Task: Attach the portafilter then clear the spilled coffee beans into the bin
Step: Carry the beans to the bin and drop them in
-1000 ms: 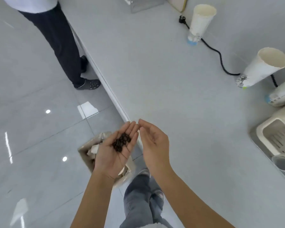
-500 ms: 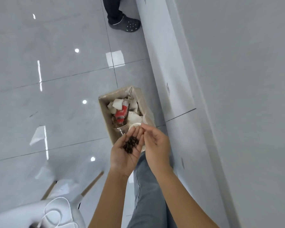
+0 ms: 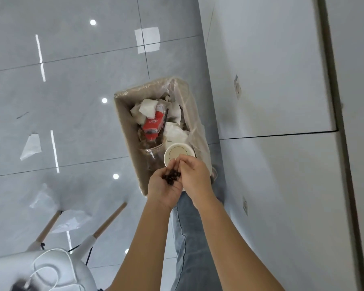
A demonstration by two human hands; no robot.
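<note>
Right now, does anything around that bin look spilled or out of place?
No beans show on the floor: the coffee beans sit in the cupped left hand over the bin, the right hand beside it. One oddity: a white scrap lies loose on the floor tiles, left of the bin.

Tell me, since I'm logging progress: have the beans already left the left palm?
No: the coffee beans lie cupped in the left hand above the bin, the right hand beside it.
</note>
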